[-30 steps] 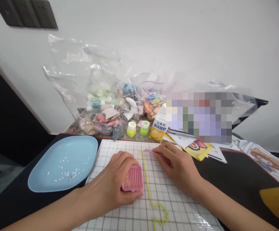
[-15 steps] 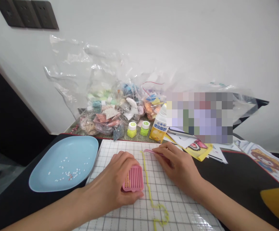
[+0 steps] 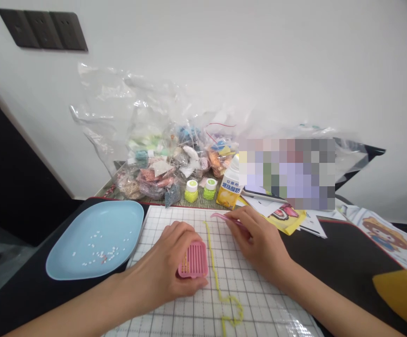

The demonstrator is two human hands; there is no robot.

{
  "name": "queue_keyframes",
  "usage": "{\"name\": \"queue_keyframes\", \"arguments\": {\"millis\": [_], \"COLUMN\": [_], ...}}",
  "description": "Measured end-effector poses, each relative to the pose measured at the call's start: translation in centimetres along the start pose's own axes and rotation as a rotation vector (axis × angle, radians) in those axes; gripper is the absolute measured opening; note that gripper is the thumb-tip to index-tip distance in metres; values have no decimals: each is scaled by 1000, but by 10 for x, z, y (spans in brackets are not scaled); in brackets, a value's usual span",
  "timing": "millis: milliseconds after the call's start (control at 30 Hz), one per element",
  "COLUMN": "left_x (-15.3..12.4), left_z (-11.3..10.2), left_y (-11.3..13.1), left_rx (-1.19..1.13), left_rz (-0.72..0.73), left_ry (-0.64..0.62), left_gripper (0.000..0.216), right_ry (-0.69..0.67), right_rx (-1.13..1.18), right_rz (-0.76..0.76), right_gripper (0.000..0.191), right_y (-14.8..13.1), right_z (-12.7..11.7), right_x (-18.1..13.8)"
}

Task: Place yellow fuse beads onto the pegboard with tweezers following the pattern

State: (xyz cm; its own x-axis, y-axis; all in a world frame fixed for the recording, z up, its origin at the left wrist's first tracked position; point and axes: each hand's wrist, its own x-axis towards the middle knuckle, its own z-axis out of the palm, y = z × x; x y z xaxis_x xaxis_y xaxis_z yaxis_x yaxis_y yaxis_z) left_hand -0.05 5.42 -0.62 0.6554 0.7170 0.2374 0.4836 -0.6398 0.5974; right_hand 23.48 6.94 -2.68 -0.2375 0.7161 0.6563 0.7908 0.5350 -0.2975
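My left hand point(image 3: 166, 269) grips a small pink ridged tray point(image 3: 192, 260) and holds it on the white gridded board point(image 3: 259, 304). My right hand point(image 3: 258, 241) pinches pink tweezers point(image 3: 224, 218), whose tips point left, just right of the top of a line of yellow-green beads point(image 3: 214, 267). That line runs down the board and curls at the near end. A light blue dish point(image 3: 98, 238) with several small white beads lies to the left of the board.
Clear bags of coloured beads point(image 3: 168, 164) are piled against the wall. Two green-capped bead jars point(image 3: 199, 189) and a yellow carton point(image 3: 229, 189) stand behind the board. Printed pattern sheets point(image 3: 386, 234) lie at the right, a yellow object point(image 3: 402, 295) at the near right edge.
The view has shifted slightly. My right hand with the tweezers has lifted a little up and away from the top of the bead line. My left hand keeps the pink tray in place.
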Motion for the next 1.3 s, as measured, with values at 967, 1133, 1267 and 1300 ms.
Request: {"name": "queue_keyframes", "arguments": {"millis": [967, 1133, 1267, 1300], "left_x": [-49, -58, -60, -60], "left_z": [1, 5, 6, 6], "left_y": [27, 28, 25, 24], "left_rx": [112, 104, 92, 89], "left_rz": [-12, -62, -76, -77], "left_ry": [120, 143, 151, 151], "left_gripper": [43, 43, 47, 49], "right_ry": [97, 120, 151, 159], "right_rx": [283, 294, 282, 277], "right_rz": [238, 248, 276, 282], "right_gripper": [36, 37, 36, 36], "right_y": [-40, -36, -30, -29], "right_z": [-56, -54, -59, -60], "right_x": [-59, -60, -62, -62]}}
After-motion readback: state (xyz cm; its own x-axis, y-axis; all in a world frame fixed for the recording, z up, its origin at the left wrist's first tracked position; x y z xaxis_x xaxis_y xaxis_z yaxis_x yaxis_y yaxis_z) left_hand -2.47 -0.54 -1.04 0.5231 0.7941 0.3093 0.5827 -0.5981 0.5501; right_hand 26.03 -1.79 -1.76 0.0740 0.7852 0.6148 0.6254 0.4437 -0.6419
